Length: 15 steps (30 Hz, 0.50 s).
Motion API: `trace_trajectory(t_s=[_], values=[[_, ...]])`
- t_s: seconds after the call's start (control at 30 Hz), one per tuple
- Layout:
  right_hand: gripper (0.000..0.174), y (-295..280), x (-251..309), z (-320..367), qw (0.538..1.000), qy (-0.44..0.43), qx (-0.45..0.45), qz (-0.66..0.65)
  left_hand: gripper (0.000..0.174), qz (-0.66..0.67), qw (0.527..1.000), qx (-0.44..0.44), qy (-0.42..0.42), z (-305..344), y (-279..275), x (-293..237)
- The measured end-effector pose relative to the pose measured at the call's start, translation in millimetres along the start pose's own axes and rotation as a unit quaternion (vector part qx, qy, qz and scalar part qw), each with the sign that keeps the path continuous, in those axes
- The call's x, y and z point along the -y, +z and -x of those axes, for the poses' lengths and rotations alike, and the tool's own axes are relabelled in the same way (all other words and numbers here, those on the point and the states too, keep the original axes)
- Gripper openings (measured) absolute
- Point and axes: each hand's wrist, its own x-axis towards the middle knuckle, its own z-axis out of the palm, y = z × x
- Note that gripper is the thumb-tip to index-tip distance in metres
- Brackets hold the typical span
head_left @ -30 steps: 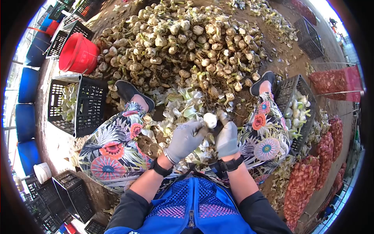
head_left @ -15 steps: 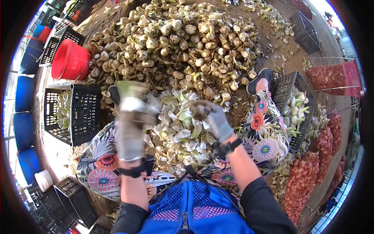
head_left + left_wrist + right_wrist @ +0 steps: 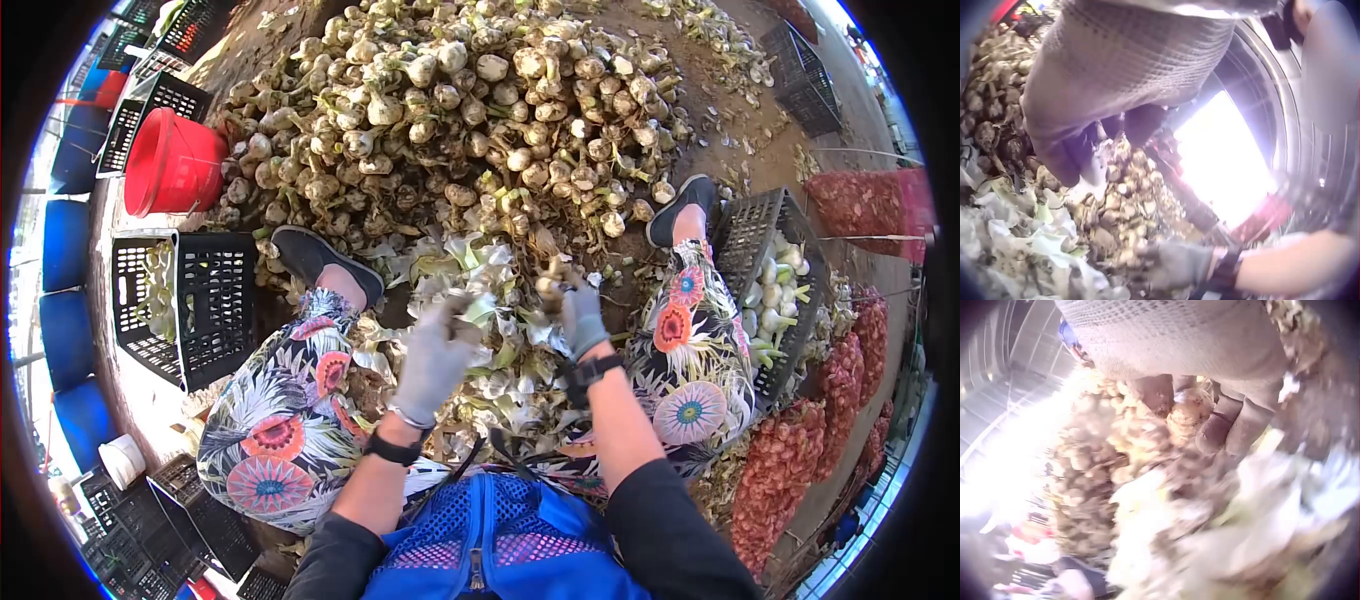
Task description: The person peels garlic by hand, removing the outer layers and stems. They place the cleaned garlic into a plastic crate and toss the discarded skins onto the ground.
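Note:
A gloved left hand hangs over loose pale leaves, its fingers apart and somewhat bent, with no bulb in its grasp. To its right, the gloved right hand pinches a brownish bulb at the near edge of a big heap of unpeeled bulbs. From the right wrist, that bulb shows between thumb and fingers. In the left wrist view, a white scrap lies beside the left fingers; whether they touch it is unclear.
At the left stand a black crate with pale green-white pieces and a red bucket. Beside the right leg, another crate holds white bulbs, with red net sacks beyond it. Both feet flank the leaves.
The left hand carried a pale bulb with a green stem leftward, then came back toward the middle without it. Moving forward, the right hand has taken hold of a brownish bulb.

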Motion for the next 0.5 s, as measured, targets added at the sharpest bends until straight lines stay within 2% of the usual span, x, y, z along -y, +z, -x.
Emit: trace_trajectory(t_s=[0.03,0.07,0.1,0.13,0.17,0.2,0.27,0.33,0.37,0.4,0.43,0.5], values=[[0.035,10.5,-10.9,8.5,0.988,0.027,0.079,-0.127,0.045,-0.176,0.981,0.039,0.065,4.9,9.0,2.1],[0.032,32.1,-11.4,44.7,0.993,-0.039,0.108,-0.025,0.058,-0.198,0.976,0.039,0.079,9.0,16.2,5.1],[0.034,51.0,-21.8,62.6,0.985,-0.082,0.133,-0.069,0.058,-0.218,0.972,0.044,0.075,11.3,18.7,9.2],[0.038,60.8,-22.1,84.0,0.978,-0.079,0.18,-0.075,0.057,-0.238,0.968,0.047,0.072,13.6,20.3,13.8],[0.034,71.5,-22.5,101.4,0.982,-0.111,0.147,-0.032,0.053,-0.215,0.97,-0.019,0.112,15.2,22.6,19.2],[0.031,78.4,-22.6,112.2,0.983,-0.144,0.114,0.011,0.053,-0.217,0.969,-0.023,0.114,15.0,15.6,19.5],[0.026,75.5,-18.7,113.4,0.98,-0.154,0.123,0.022,0.05,-0.203,0.97,0.004,0.135,10.3,-2.2,16.9],[0.022,66.3,-9.5,104.5,0.958,-0.209,0.143,0.137,0.046,-0.21,0.969,0.014,0.131,15.3,-7.1,10.4],[0.022,65.7,6.6,111.7,0.935,-0.241,0.145,0.217,0.045,-0.151,0.983,0.026,0.103,17.8,-7.5,5.4],[0.022,66.1,11.6,116.7,0.935,-0.243,0.144,0.217,0.044,-0.09,0.992,0.041,0.073,19.8,-7.0,2.9],[0.022,66.3,14.9,120.7,0.931,-0.253,0.125,0.233,0.044,-0.089,0.992,0.042,0.075,21.2,-6.5,3.1],[0.022,63.8,11.9,121.5,0.926,-0.264,0.103,0.248,0.044,0.135,0.989,0.063,-0.01,22.4,-5.8,5.5]])
